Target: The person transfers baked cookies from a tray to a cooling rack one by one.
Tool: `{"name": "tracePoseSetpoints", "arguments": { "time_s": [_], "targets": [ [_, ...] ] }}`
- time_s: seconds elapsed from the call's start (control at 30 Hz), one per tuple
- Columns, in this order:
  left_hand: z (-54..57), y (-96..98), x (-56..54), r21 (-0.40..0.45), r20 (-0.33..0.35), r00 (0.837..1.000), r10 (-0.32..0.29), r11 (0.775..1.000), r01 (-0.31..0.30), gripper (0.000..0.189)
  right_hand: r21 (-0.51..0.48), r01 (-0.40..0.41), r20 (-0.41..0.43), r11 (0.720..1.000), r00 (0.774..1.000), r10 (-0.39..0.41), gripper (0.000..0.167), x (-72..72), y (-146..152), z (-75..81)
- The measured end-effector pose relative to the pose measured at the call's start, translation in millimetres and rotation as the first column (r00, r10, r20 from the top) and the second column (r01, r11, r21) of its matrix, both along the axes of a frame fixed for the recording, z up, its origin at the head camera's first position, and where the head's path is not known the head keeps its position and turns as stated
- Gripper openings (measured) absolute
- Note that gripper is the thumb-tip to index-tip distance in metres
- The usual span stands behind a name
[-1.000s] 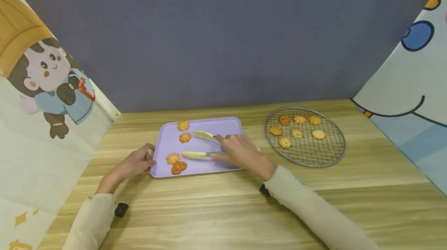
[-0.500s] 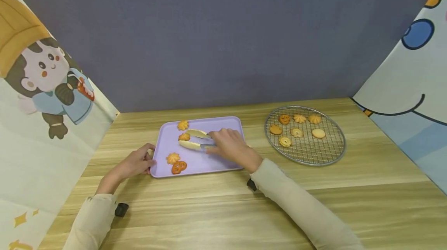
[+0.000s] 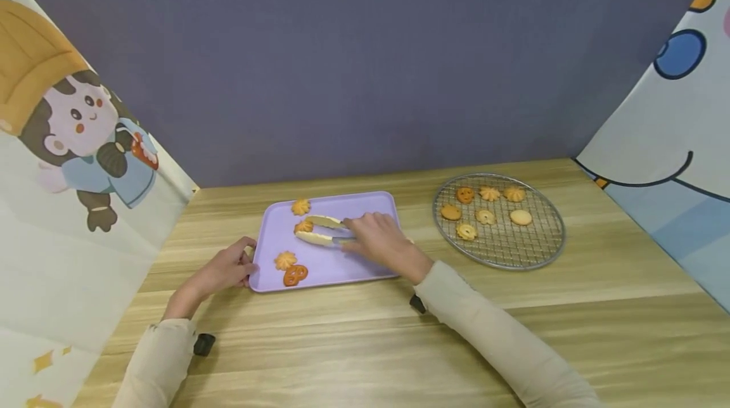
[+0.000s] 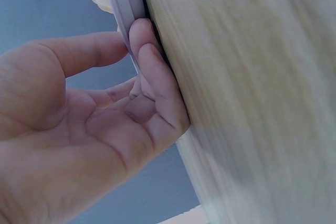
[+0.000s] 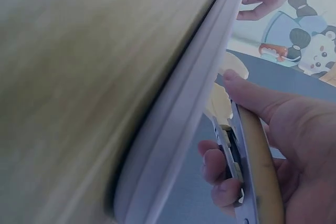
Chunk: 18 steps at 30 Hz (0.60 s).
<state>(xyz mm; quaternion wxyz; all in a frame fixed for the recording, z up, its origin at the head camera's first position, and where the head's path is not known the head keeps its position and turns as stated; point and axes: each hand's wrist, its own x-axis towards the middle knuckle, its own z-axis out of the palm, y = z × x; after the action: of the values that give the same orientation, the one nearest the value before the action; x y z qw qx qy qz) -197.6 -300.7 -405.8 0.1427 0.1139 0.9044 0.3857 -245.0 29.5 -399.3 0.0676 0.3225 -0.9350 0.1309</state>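
Note:
A lilac tray (image 3: 336, 267) lies on the table with three flower-shaped cookies and a pretzel-shaped cookie (image 3: 295, 275) along its left part. My left hand (image 3: 226, 267) grips the tray's left edge; in the left wrist view the thumb meets the rim while curled fingers reach to its underside. My right hand (image 3: 383, 240) holds tongs with cream tips (image 3: 315, 239) low over the tray. The tips stand apart on either side of the middle flower-shaped cookie (image 3: 302, 227). Another flower cookie (image 3: 301, 206) sits behind it, and one (image 3: 285, 260) lies nearer, beside the pretzel.
To the right is a round wire cooling rack (image 3: 513, 249) bearing several cookies of different shapes, mostly in its back and left parts. A grey panel (image 3: 388, 66) rises behind the wooden table (image 3: 319, 344), with printed panels at both sides.
My right hand has moved the tongs back and left to the middle flower-shaped cookie, and their tips have drawn closer together. My left hand stays at the tray's edge.

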Motion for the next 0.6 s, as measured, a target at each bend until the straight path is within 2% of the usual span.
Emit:
{"name": "tracePoseSetpoints", "arguments": {
  "time_s": [0.3, 0.6],
  "targets": [
    [-1.0, 3.6, 1.2, 0.002, -0.002, 1.000, 0.013, 1.000, -0.013, 0.041, -0.016, -0.034, -0.073, 0.999, 0.997, 0.032, 0.045, 2.0, 22.4, -2.2],
    [-1.5, 4.2, -1.0, -0.020, -0.001, 1.000, 0.015, 1.000, -0.015, 0.042, -0.053, -0.011, -0.121, 0.999, 0.993, 0.005, 0.048, 9.7, 64.2, -0.2]
  ]
}}
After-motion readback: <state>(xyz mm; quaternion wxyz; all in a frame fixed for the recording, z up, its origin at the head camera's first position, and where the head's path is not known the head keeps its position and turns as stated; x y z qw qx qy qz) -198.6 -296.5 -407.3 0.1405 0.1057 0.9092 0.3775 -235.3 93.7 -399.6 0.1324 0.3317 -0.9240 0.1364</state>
